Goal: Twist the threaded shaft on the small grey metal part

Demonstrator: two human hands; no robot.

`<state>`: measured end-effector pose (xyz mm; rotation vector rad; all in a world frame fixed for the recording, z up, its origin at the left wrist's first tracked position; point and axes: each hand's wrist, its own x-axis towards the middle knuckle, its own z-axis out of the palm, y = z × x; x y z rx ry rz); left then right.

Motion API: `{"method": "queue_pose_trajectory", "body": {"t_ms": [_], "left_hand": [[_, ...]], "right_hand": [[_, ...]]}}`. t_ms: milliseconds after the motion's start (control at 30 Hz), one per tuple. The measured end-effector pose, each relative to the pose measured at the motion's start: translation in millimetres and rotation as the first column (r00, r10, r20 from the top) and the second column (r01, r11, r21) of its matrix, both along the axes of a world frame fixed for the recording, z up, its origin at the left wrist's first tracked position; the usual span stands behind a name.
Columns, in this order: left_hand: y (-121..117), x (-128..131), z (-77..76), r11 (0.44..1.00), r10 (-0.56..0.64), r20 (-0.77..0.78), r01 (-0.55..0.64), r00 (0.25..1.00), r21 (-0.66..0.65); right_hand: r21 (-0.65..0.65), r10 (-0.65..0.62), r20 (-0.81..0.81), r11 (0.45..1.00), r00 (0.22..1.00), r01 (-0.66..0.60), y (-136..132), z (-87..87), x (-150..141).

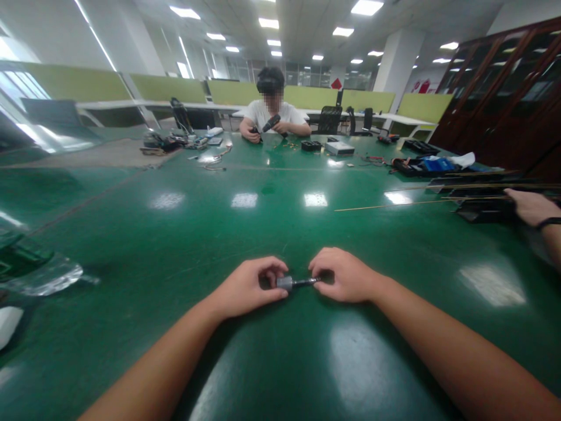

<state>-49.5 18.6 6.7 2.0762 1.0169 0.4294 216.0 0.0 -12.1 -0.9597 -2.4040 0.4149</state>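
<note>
Small metal tool (298, 282) between the two hands, low centre of view, over the green table (272, 362); long axis runs left to right across the view, nearly level, right end slightly higher; thick grey cylinder end points left, thin dark shaft points right; whether it touches the tabletop, cannot tell.

Left hand (252, 283) has thumb and fingers curled round, tips pinching the grey cylinder; right hand (344, 276) has thumb and index pinching the shaft's far end, other fingers curled in; shaft tip partly hidden by those fingers.

Clear bottle (44, 275) lies at left side, cut by the frame; white object (9, 324) at left edge, nearer the wearer, also cut off; thin rods (385, 206) stretch in from the right above black trays (486, 211); another person's hand (532, 207) with dark wristband is at the trays.

Across the table, person in white top (272, 114) holds a dark power drill (270, 123); grey box (339, 148) to the right of them; blue item (438, 164) farther right, in a black case; mixed electronics (164, 142) at far left, too small to sort.
</note>
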Motion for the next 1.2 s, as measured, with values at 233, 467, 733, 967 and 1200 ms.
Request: {"method": "queue_pose_trajectory", "body": {"t_ms": [233, 467, 733, 967, 1200], "left_hand": [[0.5, 0.0, 0.3, 1.0, -0.012, -0.019, 0.012, 1.0, 0.003], [0.1, 0.0, 1.6, 1.0, -0.021, -0.025, 0.022, 0.999, 0.015], [1.2, -2.0, 0.1, 0.999, -0.003, -0.018, 0.004, 1.0, 0.041], [0.7, -1.3, 1.3, 0.997, -0.016, 0.003, 0.015, 1.0, 0.076], [0.2, -1.8, 3.5, 0.997, -0.01, 0.002, 0.01, 1.0, 0.075]], "right_hand": [[-0.002, -0.006, 0.003, 1.0, 1.0, 0.006, -0.2, 0.2, 1.0], [0.001, -0.002, 0.003, 1.0, 1.0, 0.002, 0.8, -0.6, 1.8], [0.009, -0.005, 0.009, 1.0, 1.0, 0.005, 0.7, -0.8, 2.4], [0.008, -0.009, 0.018, 1.0, 1.0, 0.009, 0.5, -0.1, 2.3], [0.013, -0.017, 0.025, 1.0, 1.0, 0.017, 0.3, 0.5, 3.2]]}}
